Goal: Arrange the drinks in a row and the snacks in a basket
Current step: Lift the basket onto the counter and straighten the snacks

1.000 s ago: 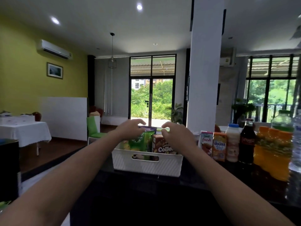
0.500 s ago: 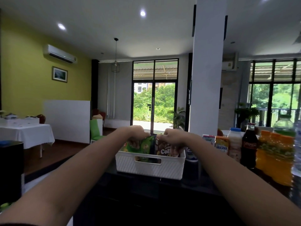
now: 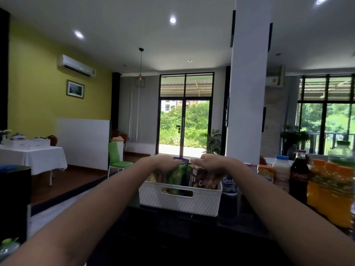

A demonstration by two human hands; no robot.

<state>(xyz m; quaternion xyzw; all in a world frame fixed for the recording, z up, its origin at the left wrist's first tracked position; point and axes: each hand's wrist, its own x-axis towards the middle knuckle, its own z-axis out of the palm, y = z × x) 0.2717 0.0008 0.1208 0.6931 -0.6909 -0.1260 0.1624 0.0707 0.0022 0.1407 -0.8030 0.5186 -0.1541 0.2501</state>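
Note:
A white woven basket (image 3: 180, 202) stands on the dark counter (image 3: 172, 227) and holds several snack packs. My left hand (image 3: 165, 164) grips the top of a green snack bag (image 3: 175, 175) in the basket. My right hand (image 3: 209, 164) grips the top of a brown Collon box (image 3: 196, 180) beside it. To the right stands a row of drinks: a Quick cup (image 3: 228, 185), an orange juice carton (image 3: 266, 172), a white milk bottle (image 3: 282, 174), a cola bottle (image 3: 299, 179) and orange juice bottles (image 3: 330, 192).
A clear water bottle (image 3: 343, 152) rises at the far right behind the juice. A white pillar (image 3: 247, 93) stands behind the counter. A white-clothed table (image 3: 32, 158) and a green chair (image 3: 117, 160) stand on the left. A black unit (image 3: 13, 198) sits at the near left.
Both hands have dropped onto the snack tops and curled round them, pressing them lower into the basket. The view has tilted upward and the Quick cup now shows beside the basket.

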